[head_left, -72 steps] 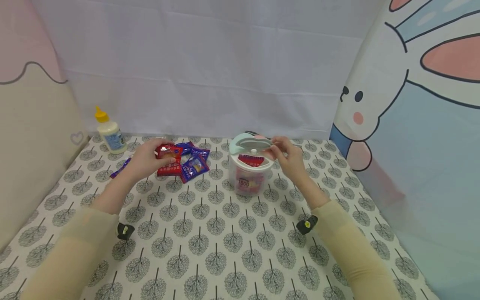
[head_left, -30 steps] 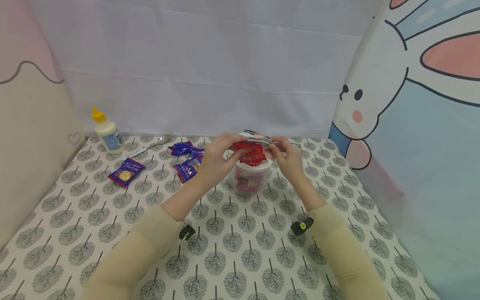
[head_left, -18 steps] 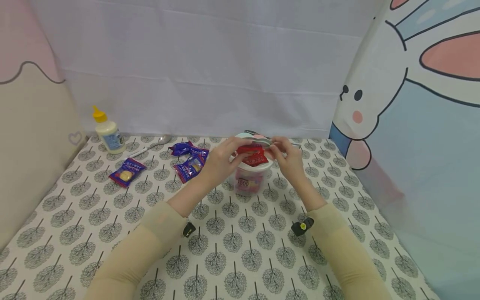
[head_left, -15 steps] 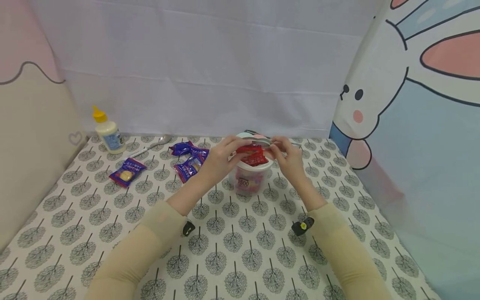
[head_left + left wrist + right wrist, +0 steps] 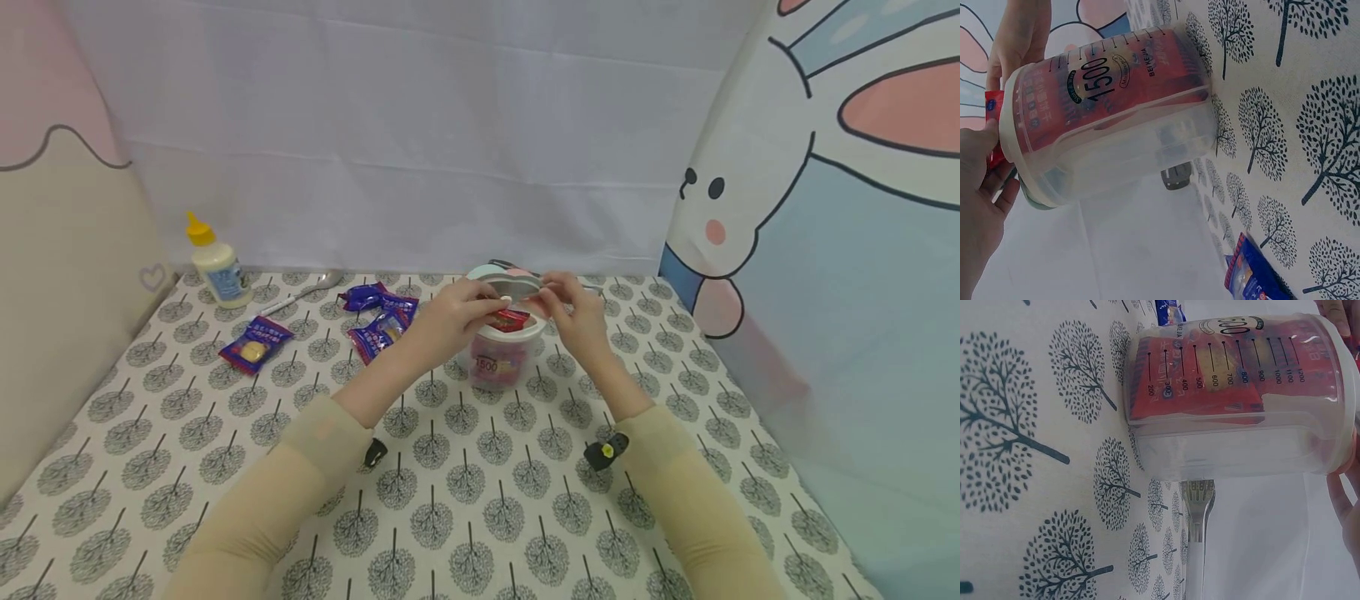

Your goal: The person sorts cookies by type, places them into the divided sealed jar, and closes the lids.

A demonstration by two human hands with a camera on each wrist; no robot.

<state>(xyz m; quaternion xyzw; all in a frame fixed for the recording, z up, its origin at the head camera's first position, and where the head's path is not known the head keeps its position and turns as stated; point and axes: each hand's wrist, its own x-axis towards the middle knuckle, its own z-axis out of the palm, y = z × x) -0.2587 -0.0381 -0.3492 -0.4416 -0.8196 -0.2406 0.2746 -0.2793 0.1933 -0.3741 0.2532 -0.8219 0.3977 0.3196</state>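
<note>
A clear plastic canister (image 5: 495,367) with a white rim and "1500" markings stands upright on the table, holding red snack packets. My left hand (image 5: 450,318) is at its mouth, thumb and fingers on a red snack packet (image 5: 994,103) that sticks partly out of the opening in the left wrist view. In the head view the fingers cover much of that packet. My right hand (image 5: 579,318) pinches the raised lid flap (image 5: 525,286) at its right edge. Red packets (image 5: 1210,375) show through the wall in the right wrist view.
Blue snack packets (image 5: 378,333) lie left of the canister, one blue packet (image 5: 255,343) farther left. A spoon (image 5: 303,289) and a yellow-capped glue bottle (image 5: 225,271) are at the back left. A utensil with a slotted metal head (image 5: 1199,503) lies behind the canister.
My left hand picked up a red packet at the left and carried it right to the canister. The packet has since gone lower into the mouth. My right hand stays at the flap.
</note>
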